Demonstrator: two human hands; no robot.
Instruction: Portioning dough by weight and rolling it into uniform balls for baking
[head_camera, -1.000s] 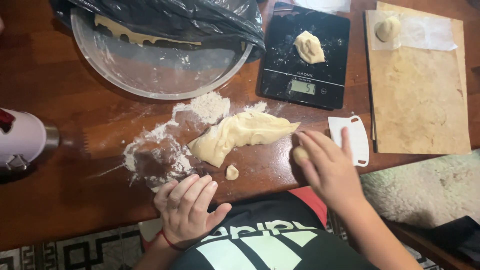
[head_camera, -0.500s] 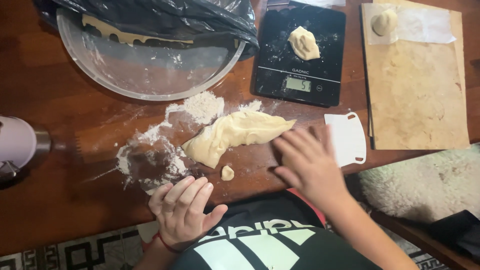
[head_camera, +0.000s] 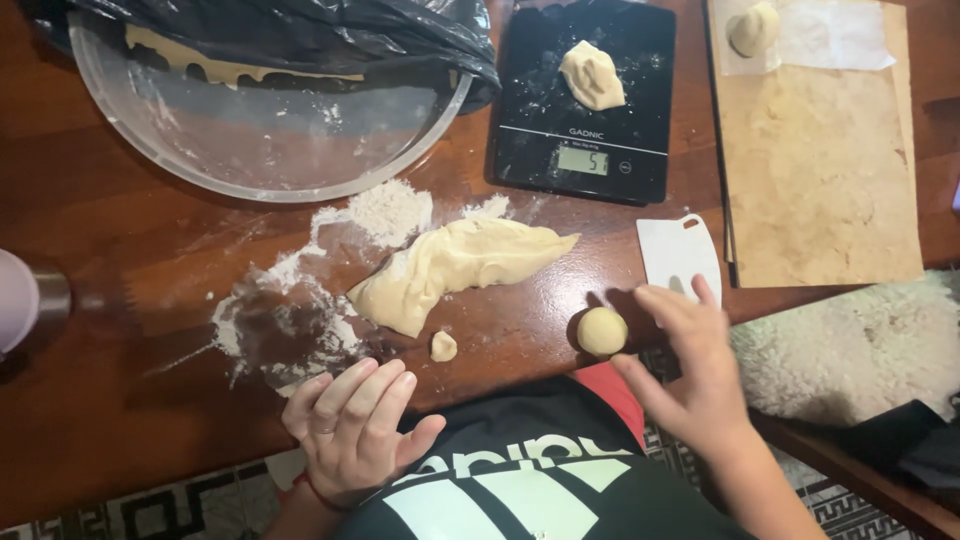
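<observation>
free: bare table (head_camera: 520, 330) between dough slab (head_camera: 455, 268) and ball (head_camera: 602, 331) | blocked: scraper (head_camera: 678, 255) right

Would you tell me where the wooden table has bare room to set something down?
Bare wood lies left of the spilled flour, below the clear bowl, and on the large board below its dough ball. It is crowded around the long dough piece, scale, white scraper, small rolled ball and right hand.
</observation>
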